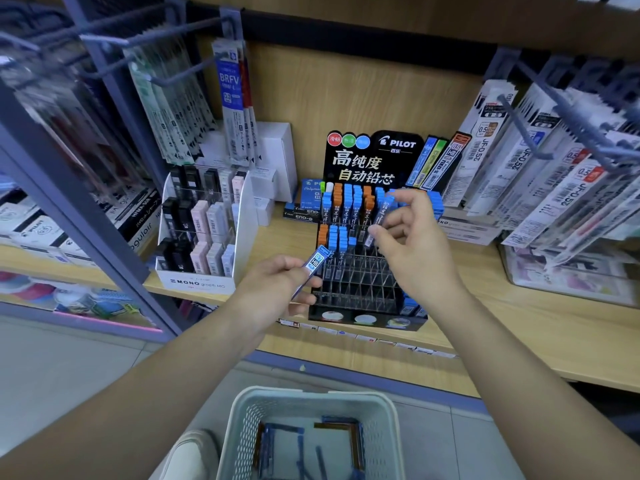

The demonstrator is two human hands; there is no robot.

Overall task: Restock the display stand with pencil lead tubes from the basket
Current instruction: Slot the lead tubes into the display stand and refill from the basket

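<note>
Right fingers (pixel 382 233) pinch lead tube (pixel 383 211), steep diagonal, cap upward

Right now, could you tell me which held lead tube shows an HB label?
The lead tube in the left hand; the tube in the right hand has no readable label.

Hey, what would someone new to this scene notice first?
The black Pilot display stand sits at centre, its back rows packed with blue- and orange-capped lead tubes, most front slots bare. Before it, the left hand pinches a blue-capped HB tube; the right hand holds a second tube. Below sits a pale perforated plastic basket with more tubes.
</note>
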